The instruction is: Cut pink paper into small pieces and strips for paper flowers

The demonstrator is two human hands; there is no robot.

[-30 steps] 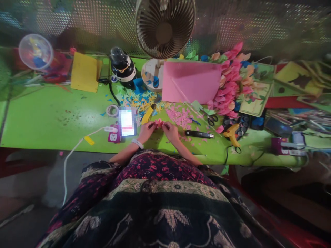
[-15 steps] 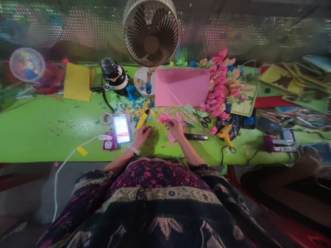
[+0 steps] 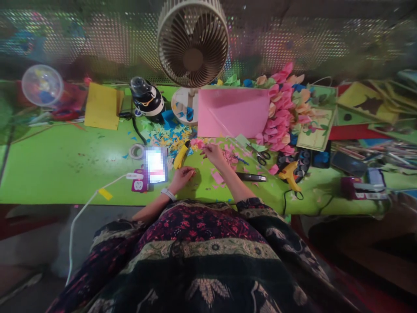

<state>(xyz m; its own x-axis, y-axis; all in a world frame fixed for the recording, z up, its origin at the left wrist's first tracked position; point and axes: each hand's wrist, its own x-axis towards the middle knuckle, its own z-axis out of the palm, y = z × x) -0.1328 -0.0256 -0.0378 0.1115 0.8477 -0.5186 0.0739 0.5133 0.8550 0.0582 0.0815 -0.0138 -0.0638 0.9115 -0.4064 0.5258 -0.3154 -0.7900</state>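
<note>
Behind the bright green work table stands a wall of perforated mesh, with a round, pale fan in front of it. On the table, the work with paper seems to me well advanced: a thick heap of shaped pink paper pieces lies beside the large flat pink sheet, and many small pink paper scraps are scattered nearer to the person. Some work appears to be left, because this sheet looks mostly whole, and a small, bright pink folded paper piece is at the fingertips of the right hand, apart from the heap. The right fingers seem to pinch this piece at its edge. The two hands are apart from each other. The left hand rests low with bent fingers, just beside a curved yellow tool with a dark tip; I cannot tell whether it holds anything. Black-handled scissors lie unused near the heap.
</note>
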